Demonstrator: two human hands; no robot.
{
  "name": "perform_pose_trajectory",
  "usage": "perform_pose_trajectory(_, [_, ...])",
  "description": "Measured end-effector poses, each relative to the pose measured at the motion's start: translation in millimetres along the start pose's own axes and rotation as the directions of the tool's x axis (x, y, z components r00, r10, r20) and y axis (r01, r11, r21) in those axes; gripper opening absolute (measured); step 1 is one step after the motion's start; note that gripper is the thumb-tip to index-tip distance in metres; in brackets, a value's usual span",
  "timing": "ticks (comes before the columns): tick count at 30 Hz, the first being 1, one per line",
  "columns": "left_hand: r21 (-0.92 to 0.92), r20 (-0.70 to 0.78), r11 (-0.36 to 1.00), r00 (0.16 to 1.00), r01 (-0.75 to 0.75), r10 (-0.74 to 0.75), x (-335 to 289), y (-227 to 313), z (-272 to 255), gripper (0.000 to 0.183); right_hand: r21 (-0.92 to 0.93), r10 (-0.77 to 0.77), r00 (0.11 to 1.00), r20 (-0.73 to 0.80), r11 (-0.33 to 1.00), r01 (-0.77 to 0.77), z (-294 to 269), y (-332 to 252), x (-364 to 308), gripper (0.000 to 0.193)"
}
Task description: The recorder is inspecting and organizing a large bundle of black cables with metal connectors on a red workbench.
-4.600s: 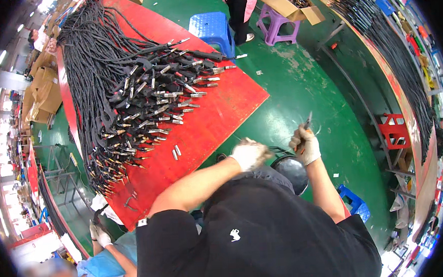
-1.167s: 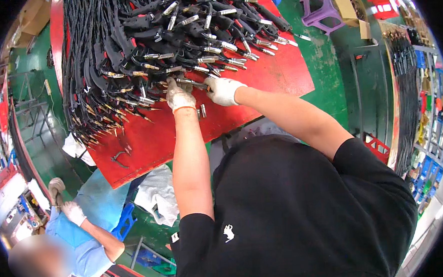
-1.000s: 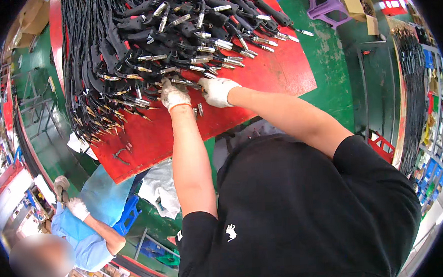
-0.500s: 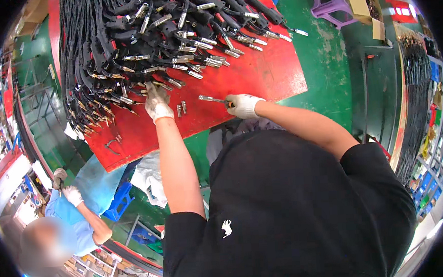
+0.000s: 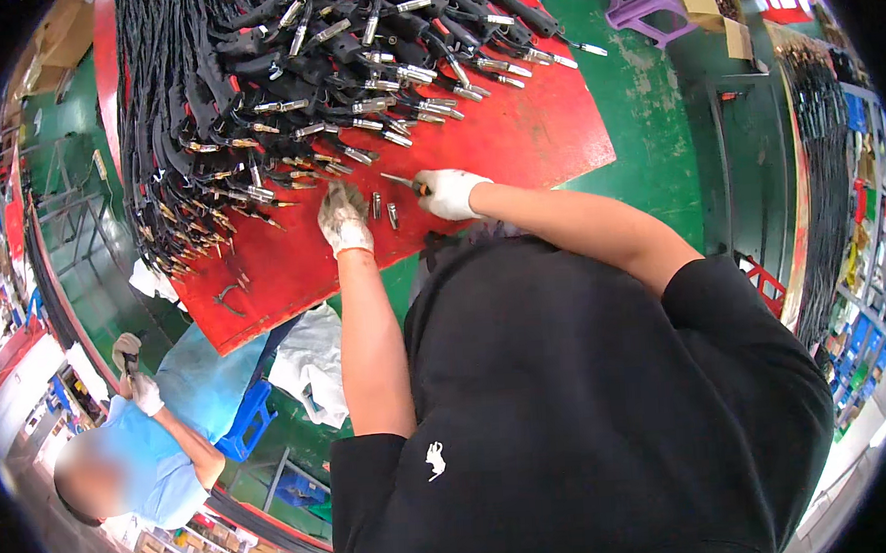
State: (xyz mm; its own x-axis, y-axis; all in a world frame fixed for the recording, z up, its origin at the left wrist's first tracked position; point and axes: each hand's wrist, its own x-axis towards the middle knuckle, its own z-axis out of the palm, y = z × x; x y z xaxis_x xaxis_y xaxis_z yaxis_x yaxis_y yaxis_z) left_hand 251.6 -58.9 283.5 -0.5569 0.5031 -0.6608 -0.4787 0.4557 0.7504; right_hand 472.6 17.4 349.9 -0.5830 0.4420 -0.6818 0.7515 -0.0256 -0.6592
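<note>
My left hand (image 5: pixel 344 220), in a white work glove with soiled fingers, is closed at the near edge of a heap of black welding torches (image 5: pixel 351 56). What its fingers pinch is hidden. My gloved right hand (image 5: pixel 451 193) grips a hand tool (image 5: pixel 396 180) with a slim metal shaft and a dark and orange handle. The shaft points left, toward my left fingers, with a small gap between. Two short silver metal sleeves (image 5: pixel 393 216) rest on the red tabletop (image 5: pixel 516 147) between my hands.
Many torches end in silver nozzles; others, at the near left, show bare brass-coloured tips (image 5: pixel 210 224). Dark pliers (image 5: pixel 228 302) lie by the table's near left corner. A purple stool (image 5: pixel 639 6) stands beyond the right side. A co-worker in blue (image 5: pixel 167 466) is at lower left.
My right hand has moved left with the tool, toward my left hand. A silver cylindrical piece at the tool's tip earlier no longer shows there. My left hand has drawn slightly nearer and right.
</note>
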Motion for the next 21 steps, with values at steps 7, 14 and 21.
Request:
perform_pose_trajectory(7, [0.013, 0.127, 0.997, 0.99, -0.07, 0.068, 14.8, 38.3, 25.2, 0.044, 0.013, 0.025, 0.997, -0.07, 1.0, -0.024, 4.0, -21.5, 18.5, 0.04])
perform_pose_trajectory(14, [0.042, 0.039, 0.997, 0.997, 0.066, -0.067, 23.6, 53.1, 46.1, 0.051, 0.037, 0.04, 0.992, -0.119, 0.999, -0.036, 8.7, -28.2, 27.8, 0.038])
perform_pose_trajectory(21, [0.032, 0.047, 0.997, 0.996, 0.072, -0.073, 53.0, 43.0, 50.5, 0.046, 0.072, 0.01, 0.99, -0.139, 0.997, 0.0, 11.4, -29.5, 27.0, 0.038])
